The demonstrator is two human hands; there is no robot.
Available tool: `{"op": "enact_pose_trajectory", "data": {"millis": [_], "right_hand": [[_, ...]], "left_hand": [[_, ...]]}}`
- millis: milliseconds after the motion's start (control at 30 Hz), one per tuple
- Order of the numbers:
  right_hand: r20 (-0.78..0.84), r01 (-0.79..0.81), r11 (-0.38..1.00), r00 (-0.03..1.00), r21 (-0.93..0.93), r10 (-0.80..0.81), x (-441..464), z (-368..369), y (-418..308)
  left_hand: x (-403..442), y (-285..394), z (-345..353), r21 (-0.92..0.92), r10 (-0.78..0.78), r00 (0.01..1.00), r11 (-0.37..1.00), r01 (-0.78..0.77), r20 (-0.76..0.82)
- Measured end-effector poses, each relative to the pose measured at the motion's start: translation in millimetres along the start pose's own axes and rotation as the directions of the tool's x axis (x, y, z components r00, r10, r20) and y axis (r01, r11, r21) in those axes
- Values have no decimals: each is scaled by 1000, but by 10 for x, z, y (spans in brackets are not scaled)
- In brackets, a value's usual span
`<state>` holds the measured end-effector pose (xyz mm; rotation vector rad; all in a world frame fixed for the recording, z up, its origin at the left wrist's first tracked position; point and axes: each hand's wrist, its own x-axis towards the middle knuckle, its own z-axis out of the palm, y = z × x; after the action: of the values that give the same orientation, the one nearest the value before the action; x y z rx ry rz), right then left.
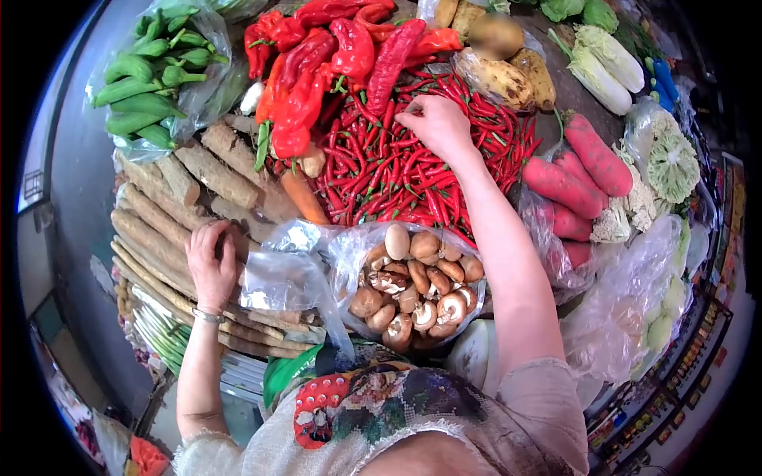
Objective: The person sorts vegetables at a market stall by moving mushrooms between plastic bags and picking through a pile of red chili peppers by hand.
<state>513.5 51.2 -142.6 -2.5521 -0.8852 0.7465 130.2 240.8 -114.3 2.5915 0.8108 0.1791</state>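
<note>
My right hand [436, 125] reaches over the heap of small red chilies [389, 170], near its upper part. Its fingers are bent together at the chilies, and what they hold, if anything, is too small to name. On the left, my left hand [212, 258] rests over the long brown roots [155, 218], fingers curled, with its fingertips partly hidden. Just right of it lies a clear plastic bag [278, 279]. Brown mushrooms [421, 289] fill another clear bag below the chilies. Large red peppers [298, 87] border the heap at its upper left.
Green okra-like pods [147, 79] lie in plastic at the upper left. Potatoes [496, 77] are at the top right of the chilies. Reddish radishes [567, 186], cauliflower [673, 166] and pale cabbages [607, 67] lie to the right. An orange carrot [303, 197] sits beside the chilies.
</note>
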Motion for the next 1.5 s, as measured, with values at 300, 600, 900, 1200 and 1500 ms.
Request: {"op": "enact_pose_trajectory", "data": {"millis": [300,600,900,1200,1500], "right_hand": [[-44,-29,986,998,164,36,-22,231,96],[-25,24,-10,995,1000,-94,-576,-299,461],[138,-144,395,989,907,43,-291,-279,253],[-44,172,984,984,-46,-175,163,34,173],[163,115,977,976,181,-145,-405,-288,360]], "left_hand": [[9,8,-6,-1,4,1000,1000,-4,-5],[11,66,-14,-7,-13,1000,1000,13,5],[39,64,-15,-16,-13,1000,1000,13,13],[26,21,-18,-21,-40,999,999,41,34],[26,36,-9,-32,-24,999,999,25,21]]}}
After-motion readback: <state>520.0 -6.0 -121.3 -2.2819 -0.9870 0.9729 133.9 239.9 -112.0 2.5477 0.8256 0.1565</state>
